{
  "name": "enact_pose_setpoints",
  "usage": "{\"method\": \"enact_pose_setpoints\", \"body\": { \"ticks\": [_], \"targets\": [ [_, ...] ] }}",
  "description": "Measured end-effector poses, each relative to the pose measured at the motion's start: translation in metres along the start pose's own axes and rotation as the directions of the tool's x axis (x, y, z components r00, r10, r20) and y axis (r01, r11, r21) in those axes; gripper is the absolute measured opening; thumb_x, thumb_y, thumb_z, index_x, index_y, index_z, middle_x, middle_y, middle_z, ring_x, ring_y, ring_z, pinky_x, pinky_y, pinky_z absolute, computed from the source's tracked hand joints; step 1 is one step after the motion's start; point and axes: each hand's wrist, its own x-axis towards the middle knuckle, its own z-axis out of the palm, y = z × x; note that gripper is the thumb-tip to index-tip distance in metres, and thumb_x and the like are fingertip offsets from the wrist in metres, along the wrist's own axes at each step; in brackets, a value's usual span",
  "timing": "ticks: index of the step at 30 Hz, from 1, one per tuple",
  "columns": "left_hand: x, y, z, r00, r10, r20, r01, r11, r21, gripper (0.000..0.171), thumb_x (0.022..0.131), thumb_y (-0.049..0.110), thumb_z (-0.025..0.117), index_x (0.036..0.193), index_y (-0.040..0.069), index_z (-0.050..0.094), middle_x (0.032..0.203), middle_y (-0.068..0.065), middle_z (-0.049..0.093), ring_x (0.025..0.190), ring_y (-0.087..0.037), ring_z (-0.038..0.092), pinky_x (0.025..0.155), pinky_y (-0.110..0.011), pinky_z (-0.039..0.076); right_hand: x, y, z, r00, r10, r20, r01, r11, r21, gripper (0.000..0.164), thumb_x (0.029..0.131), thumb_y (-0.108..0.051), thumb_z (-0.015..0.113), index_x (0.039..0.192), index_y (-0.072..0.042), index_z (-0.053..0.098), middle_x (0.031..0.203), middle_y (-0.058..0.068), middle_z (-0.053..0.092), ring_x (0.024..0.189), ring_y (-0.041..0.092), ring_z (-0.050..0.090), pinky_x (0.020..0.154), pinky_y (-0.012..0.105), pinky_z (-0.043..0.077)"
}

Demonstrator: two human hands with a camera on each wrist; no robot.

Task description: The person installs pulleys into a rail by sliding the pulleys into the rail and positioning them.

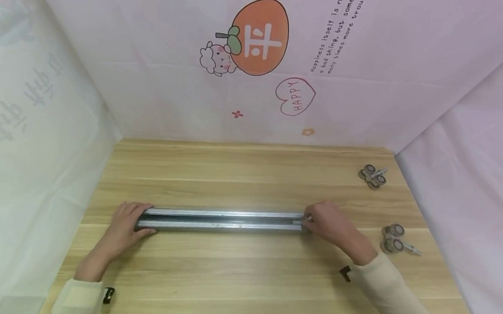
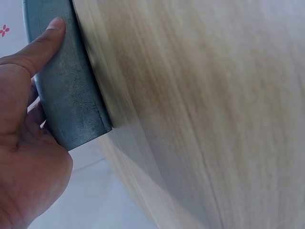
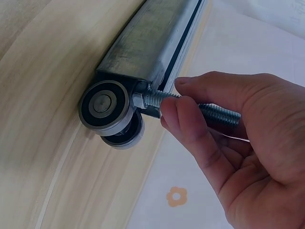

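A grey metal channel rail [image 1: 229,227] lies across the wooden table, its slot facing up. My left hand [image 1: 119,228] grips the rail's left end, with the thumb along the near wall, as the left wrist view also shows. At the right end, my right hand [image 1: 333,226] pinches the threaded bolt [image 3: 220,114] of a roller trolley [image 3: 104,107] between thumb and fingers. Two of the trolley's wheels show just outside the rail's mouth. Whether other wheels sit inside the channel is hidden.
Two more roller trolleys lie at the right of the wooden table [image 1: 234,282]: one trolley [image 1: 372,177] near the back corner, another trolley [image 1: 393,239] beyond my right wrist. Printed cloth [image 1: 161,73] hangs behind the table and along both sides.
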Motion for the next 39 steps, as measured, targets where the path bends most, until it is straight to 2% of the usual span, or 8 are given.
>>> {"method": "enact_pose_setpoints", "body": {
  "ticks": [11, 26, 32, 39],
  "targets": [
    [-0.001, 0.000, 0.000, 1.000, 0.001, 0.001, -0.001, 1.000, -0.008, 0.068, 0.067, 0.018, 0.085, 0.126, -0.001, 0.058, 0.114, -0.022, 0.061, 0.110, -0.039, 0.050, 0.108, -0.066, 0.027, 0.005, -0.008, 0.002, 1.000, 0.008, 0.024, -0.008, 1.000, -0.011, 0.005, 0.080, -0.017, 0.075, 0.080, -0.012, 0.073, 0.062, -0.012, 0.059, 0.049, 0.003, 0.048, 0.044, 0.019, 0.046],
    [0.000, 0.002, -0.001, 1.000, -0.014, 0.010, 0.014, 1.000, -0.003, 0.067, 0.068, 0.018, 0.085, 0.127, -0.002, 0.058, 0.115, -0.022, 0.061, 0.111, -0.039, 0.049, 0.109, -0.065, 0.026, 0.014, -0.022, 0.006, 0.999, -0.047, 0.014, 0.047, 0.999, -0.012, 0.007, 0.080, -0.017, 0.075, 0.076, -0.014, 0.071, 0.059, -0.013, 0.055, 0.048, 0.002, 0.046, 0.043, 0.018, 0.045],
    [0.000, 0.001, -0.001, 1.000, -0.022, 0.021, 0.022, 1.000, 0.000, 0.067, 0.070, 0.019, 0.084, 0.128, -0.001, 0.057, 0.117, -0.023, 0.060, 0.113, -0.040, 0.049, 0.112, -0.066, 0.023, 0.020, -0.029, 0.010, 0.997, -0.074, 0.011, 0.074, 0.997, -0.007, 0.010, 0.081, -0.016, 0.074, 0.072, -0.015, 0.068, 0.057, -0.014, 0.053, 0.047, 0.002, 0.045, 0.043, 0.018, 0.044],
    [-0.001, 0.000, 0.000, 1.000, -0.021, 0.024, 0.021, 1.000, 0.000, 0.067, 0.070, 0.019, 0.084, 0.128, -0.001, 0.057, 0.117, -0.023, 0.060, 0.114, -0.041, 0.049, 0.112, -0.066, 0.022, 0.025, -0.038, 0.014, 0.995, -0.100, 0.003, 0.100, 0.995, 0.008, 0.006, 0.080, -0.015, 0.073, 0.074, -0.014, 0.071, 0.058, -0.013, 0.055, 0.048, 0.001, 0.046, 0.044, 0.017, 0.045]
  ]
}}
